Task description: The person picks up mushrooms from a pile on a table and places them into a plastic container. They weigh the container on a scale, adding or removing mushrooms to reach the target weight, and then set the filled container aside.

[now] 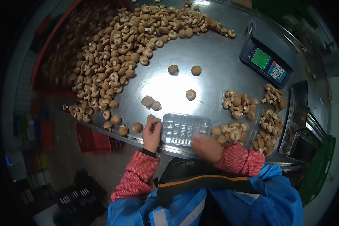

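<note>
While the left hand [152, 132] bent its fingers beside the left edge of a clear plastic tray [186, 128], the right hand [208, 147] was at the tray's near right corner, blurred. The left fingertips were drawn close to the thumb; whether they pinched the tray's rim, I cannot tell. Nor can I tell whether the right fingers were spread or pressed together. The tray lay flat near the front edge of the metal table [218, 49], its ribbed floor showing. Just beyond the left fingertips sat a partly hidden mushroom [150, 117], with a touching pair of mushrooms [151, 102] farther off. A large heap of mushrooms [116, 56] spread to the left; small groups of mushrooms [239, 103] stood to the right, near a scale [267, 62].

The step in hand looked like setting or steadying the tray. The next move seemed to call for keeping it level, with a light touch on its thin-looking walls.
</note>
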A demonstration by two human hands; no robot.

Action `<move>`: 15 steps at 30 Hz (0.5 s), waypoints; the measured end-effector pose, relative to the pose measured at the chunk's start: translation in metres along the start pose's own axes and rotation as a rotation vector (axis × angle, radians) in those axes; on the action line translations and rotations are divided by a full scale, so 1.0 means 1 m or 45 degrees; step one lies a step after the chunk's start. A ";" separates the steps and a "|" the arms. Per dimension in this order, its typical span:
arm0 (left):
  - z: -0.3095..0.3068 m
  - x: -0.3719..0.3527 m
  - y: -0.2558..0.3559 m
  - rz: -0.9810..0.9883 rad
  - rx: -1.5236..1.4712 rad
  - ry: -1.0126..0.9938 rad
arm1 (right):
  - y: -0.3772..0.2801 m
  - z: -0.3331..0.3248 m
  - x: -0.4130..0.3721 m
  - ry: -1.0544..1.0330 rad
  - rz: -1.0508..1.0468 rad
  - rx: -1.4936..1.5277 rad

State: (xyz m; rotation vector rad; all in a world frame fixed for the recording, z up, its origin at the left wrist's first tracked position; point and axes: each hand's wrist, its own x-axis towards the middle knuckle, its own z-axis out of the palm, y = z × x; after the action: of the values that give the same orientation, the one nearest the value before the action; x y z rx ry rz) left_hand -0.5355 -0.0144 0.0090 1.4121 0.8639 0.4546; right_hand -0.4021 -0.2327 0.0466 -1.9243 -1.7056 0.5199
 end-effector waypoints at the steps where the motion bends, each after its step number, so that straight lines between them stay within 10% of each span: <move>1: 0.001 -0.002 -0.002 0.015 0.013 -0.014 | 0.001 0.000 0.000 0.005 0.004 0.023; 8: -0.003 -0.004 0.000 -0.066 0.057 0.102 | -0.002 0.000 0.002 0.090 -0.063 -0.047; 15: -0.005 -0.010 0.070 -0.361 -0.151 -0.497 | -0.035 -0.095 0.050 0.343 -0.196 -0.409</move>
State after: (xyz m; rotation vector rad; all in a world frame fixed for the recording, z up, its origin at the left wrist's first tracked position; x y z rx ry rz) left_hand -0.5303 -0.0084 0.0793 1.1928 0.6900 0.0099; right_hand -0.3668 -0.1924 0.1464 -1.9470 -1.8197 -0.0752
